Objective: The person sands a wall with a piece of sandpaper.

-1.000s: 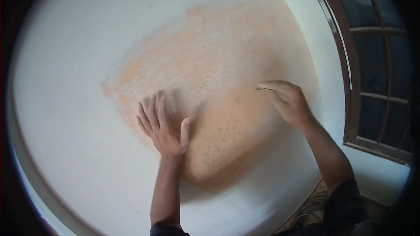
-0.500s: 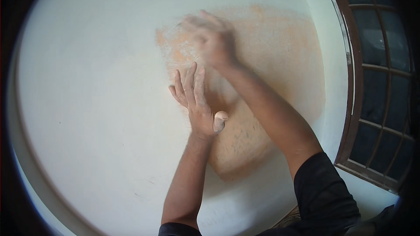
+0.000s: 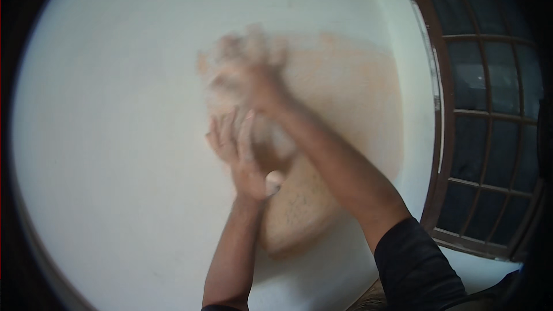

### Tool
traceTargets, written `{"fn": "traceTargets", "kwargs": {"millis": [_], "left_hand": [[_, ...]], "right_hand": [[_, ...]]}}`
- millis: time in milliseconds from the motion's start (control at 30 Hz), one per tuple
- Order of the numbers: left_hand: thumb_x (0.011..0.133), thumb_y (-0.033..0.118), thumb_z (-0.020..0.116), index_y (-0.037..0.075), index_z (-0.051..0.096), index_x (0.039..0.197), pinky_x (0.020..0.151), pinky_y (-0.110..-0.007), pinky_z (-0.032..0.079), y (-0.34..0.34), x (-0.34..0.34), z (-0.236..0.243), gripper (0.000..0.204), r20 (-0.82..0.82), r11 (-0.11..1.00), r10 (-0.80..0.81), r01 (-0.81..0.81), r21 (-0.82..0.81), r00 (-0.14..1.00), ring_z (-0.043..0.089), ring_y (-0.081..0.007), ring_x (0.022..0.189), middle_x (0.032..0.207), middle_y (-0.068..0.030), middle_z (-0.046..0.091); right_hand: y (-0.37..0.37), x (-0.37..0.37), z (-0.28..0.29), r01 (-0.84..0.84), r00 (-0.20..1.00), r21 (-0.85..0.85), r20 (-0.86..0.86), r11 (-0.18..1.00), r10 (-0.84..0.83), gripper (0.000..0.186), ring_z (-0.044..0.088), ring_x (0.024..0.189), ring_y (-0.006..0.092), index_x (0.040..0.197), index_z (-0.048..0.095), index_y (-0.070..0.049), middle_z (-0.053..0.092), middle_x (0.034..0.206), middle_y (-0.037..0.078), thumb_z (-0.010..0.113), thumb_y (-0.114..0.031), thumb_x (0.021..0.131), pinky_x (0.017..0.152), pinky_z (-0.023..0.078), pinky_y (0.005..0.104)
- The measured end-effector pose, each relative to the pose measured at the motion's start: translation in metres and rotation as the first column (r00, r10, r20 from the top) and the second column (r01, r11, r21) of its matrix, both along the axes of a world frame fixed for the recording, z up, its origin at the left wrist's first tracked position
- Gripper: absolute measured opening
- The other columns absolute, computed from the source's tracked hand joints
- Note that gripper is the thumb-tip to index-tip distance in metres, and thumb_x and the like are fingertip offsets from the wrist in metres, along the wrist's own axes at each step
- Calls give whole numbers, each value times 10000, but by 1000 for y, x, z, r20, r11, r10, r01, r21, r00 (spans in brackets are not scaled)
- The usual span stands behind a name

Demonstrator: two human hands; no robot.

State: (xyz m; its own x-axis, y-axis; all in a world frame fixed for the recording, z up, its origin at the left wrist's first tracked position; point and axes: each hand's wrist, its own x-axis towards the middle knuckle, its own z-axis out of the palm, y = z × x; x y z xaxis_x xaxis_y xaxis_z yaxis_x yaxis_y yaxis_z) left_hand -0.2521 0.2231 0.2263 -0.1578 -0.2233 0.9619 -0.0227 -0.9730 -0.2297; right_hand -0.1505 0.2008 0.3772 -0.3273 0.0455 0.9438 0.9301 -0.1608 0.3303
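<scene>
My left hand [image 3: 241, 152] rests on the white wall [image 3: 127, 126] with its fingers spread, over the left part of a pale orange patch [image 3: 345, 98]. My right hand [image 3: 256, 69] is just above it on the patch's upper left, smeared by motion, so I cannot make out its fingers or whether anything is in them. The lower part of the patch is deeper tan with dark flecks, seen between my two forearms.
A brown wooden-framed window [image 3: 478, 138] with dark panes in a grid stands to the right, beside a pale vertical band of wall. A little patterned cloth shows at the bottom beside my dark right sleeve.
Since a second ago my right hand has swept up and left from the patch's right side to above my left hand, which stays spread on the wall. The view has also shifted.
</scene>
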Motion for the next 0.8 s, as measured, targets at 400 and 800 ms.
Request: {"fn": "traceTargets", "kwargs": {"millis": [400,800], "left_hand": [[926,889,218,61,558,1469,1221,-693,93,-8,8,5,1047,60,997,79,-78,-14,995,250,-495,1519,1556,-279,419],[903,923,248,47,540,1486,1229,-649,143,-1,16,1,1092,105,996,43,-34,-84,994,315,-448,1521,1511,-187,501]], "right_hand": [[-55,73,27,166,986,-30,6,986,-166,741,78,1618,387,1593,445,-280,354,1698,39,517,-692,982,1174,-76,784],[-85,116,32,344,919,-186,268,920,-289,779,99,1617,363,1631,361,-322,317,1709,-68,428,-753,986,1215,-51,756]]}}
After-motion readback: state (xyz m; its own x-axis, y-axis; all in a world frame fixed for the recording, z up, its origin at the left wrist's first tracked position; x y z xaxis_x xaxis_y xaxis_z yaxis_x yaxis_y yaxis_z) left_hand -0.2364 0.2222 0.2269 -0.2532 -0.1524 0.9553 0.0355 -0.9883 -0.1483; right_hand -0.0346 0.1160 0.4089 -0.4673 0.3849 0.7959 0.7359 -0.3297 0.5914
